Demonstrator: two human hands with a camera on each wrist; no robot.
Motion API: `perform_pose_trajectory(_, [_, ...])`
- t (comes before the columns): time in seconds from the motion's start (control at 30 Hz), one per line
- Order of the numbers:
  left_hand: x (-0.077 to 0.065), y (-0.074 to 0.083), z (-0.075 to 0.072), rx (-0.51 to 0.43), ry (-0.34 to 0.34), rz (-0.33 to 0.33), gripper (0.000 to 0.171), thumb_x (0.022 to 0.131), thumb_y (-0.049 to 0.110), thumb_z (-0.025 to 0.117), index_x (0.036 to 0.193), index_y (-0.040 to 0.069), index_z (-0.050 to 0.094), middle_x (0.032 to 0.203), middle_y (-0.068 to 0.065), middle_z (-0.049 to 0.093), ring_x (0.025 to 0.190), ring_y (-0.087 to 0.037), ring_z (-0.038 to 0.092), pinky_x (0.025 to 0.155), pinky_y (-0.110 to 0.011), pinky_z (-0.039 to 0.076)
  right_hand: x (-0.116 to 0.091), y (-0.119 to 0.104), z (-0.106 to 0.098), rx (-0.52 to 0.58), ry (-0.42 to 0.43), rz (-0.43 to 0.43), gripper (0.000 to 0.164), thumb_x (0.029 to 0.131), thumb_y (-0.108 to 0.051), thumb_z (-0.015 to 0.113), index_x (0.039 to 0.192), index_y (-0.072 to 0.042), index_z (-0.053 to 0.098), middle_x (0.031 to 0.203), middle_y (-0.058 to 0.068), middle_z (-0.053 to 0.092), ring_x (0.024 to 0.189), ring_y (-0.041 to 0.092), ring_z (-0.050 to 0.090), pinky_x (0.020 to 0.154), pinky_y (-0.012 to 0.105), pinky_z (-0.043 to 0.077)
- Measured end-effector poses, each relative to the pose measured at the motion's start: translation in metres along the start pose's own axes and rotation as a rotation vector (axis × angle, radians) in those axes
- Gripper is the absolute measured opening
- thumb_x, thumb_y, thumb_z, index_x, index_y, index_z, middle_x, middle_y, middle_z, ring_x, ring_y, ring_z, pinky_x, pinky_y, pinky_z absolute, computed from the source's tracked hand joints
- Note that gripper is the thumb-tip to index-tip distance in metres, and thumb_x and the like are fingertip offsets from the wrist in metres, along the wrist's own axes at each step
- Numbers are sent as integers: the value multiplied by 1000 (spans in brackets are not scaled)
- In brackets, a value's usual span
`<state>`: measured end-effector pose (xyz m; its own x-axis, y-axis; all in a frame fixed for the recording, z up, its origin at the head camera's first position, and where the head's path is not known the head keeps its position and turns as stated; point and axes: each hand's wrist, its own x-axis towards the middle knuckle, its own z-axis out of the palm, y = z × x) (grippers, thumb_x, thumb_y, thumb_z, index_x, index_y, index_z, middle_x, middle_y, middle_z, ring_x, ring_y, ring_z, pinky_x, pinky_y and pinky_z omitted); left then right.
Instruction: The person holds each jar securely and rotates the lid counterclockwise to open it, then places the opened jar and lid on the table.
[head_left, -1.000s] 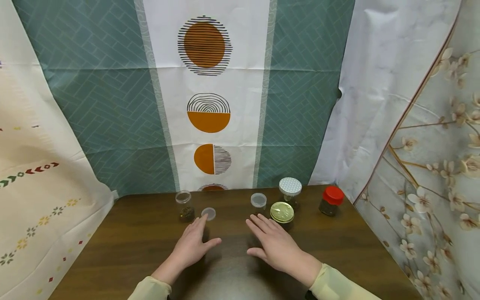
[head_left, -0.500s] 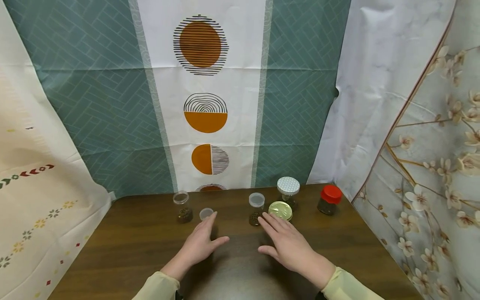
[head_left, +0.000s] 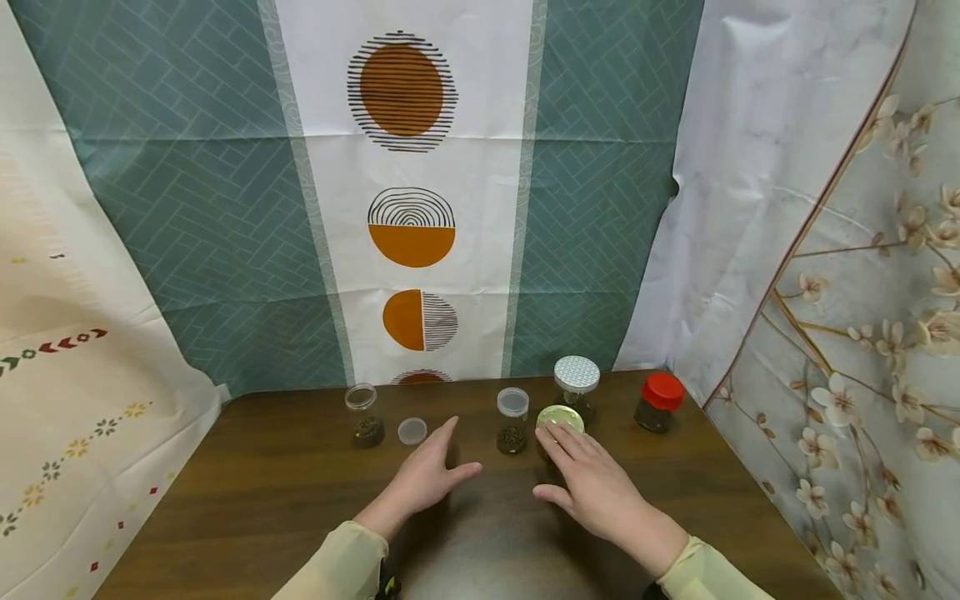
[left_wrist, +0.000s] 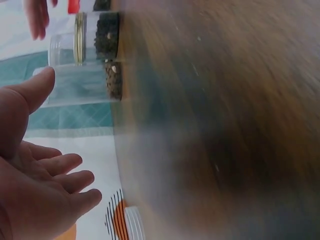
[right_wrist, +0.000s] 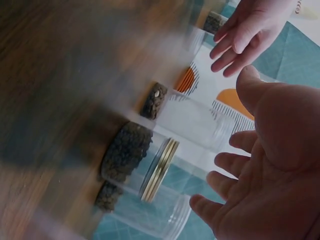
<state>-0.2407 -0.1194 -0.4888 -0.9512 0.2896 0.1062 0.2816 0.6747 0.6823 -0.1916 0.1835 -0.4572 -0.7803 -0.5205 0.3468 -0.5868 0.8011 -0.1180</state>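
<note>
My left hand (head_left: 423,479) is held over the table with its fingers extended and thumb apart, holding nothing. Closest to it are a loose translucent lid (head_left: 412,431) and a clear jar (head_left: 365,421) with dark bits at the bottom. Across from it, my right hand (head_left: 596,492) is also spread and holds nothing. Its fingertips overlap a gold-lidded jar (head_left: 561,416) in the head view; the right wrist view shows that jar (right_wrist: 127,150), full of dark pieces, standing a little beyond the fingers. Between the hands stands a narrow clear jar (head_left: 512,421) with a translucent lid and brown pieces.
Behind the gold lid is a jar with a patterned white lid (head_left: 577,373). A red-lidded jar (head_left: 660,400) stands farther right. The brown wooden table (head_left: 285,492) ends at a hanging green and white cloth (head_left: 600,233), with patterned cloths on both sides.
Both hands have shifted to the right. The right hand's fingertips went from beside the narrow jar to over the gold lid in the head view. The jars stay where they stood.
</note>
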Motion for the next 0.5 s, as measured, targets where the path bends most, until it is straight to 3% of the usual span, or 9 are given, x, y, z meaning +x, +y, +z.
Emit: perform_pose_trajectory(0.5, [29, 14, 18, -9, -5, 14, 94, 100, 41, 84, 168, -4, 36, 167, -29, 44, 153, -47, 46, 122, -62, 38, -1, 15, -1, 5, 14, 22, 80, 100, -40, 83, 160, 1, 52, 165, 25, 50, 151, 47, 48, 121, 63, 39])
